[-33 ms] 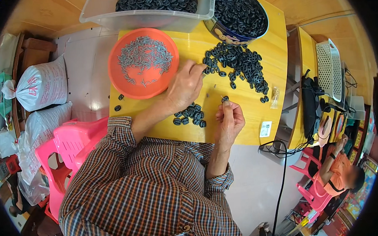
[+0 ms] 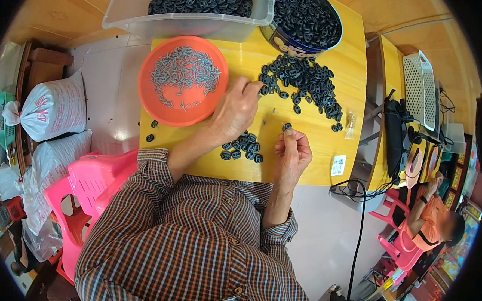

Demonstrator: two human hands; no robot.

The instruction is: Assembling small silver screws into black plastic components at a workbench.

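My right hand (image 2: 293, 154) pinches a small black oval piece with holes (image 2: 287, 126), like a cord lock, between thumb and finger above the table. My left hand (image 2: 236, 113) reaches over to the left edge of a loose pile of like black pieces (image 2: 308, 81). Its fingertips are closed together at a black piece (image 2: 263, 90) there, partly hidden by the fingers. Beside my left hand an orange bowl (image 2: 145, 74) holds many thin grey metal pieces (image 2: 185, 69), like small springs. A smaller group of black pieces (image 2: 246, 146) lies between my forearms.
At the far side stand a clear plastic bin (image 2: 185, 29) and a round tin (image 2: 295, 48), both full of black pieces. A small clear packet (image 2: 350, 124) and a white label (image 2: 338, 165) lie at the table's right. A pink chair (image 2: 93, 185) is left; another person (image 2: 427, 217) sits right.
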